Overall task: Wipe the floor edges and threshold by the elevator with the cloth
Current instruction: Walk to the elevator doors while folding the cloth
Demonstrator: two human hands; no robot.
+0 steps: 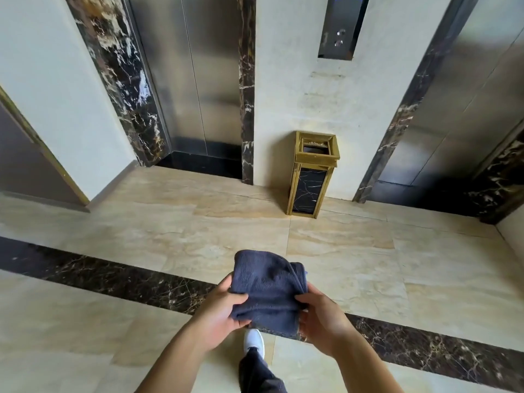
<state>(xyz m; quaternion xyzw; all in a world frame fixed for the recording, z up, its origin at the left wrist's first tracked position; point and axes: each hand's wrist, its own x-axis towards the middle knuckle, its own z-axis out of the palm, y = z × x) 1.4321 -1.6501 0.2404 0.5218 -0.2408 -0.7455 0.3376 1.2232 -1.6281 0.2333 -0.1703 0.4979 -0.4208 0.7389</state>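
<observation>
A dark blue-grey cloth (269, 287) is bunched in front of me, held above the floor by both hands. My left hand (218, 313) grips its left edge and my right hand (323, 319) grips its right edge. Ahead on the left is a steel elevator door (195, 80) with a dark threshold (201, 164) at its foot. A second elevator door (459, 109) stands at the right with its own dark threshold (419, 198). Both doors are closed.
A gold-framed bin (312, 174) with black panels stands against the wall between the elevators. A call-button panel (340, 26) is set in the wall above it. A dark marble band (113, 276) crosses the beige tile floor. My white shoe (253, 340) is below the cloth.
</observation>
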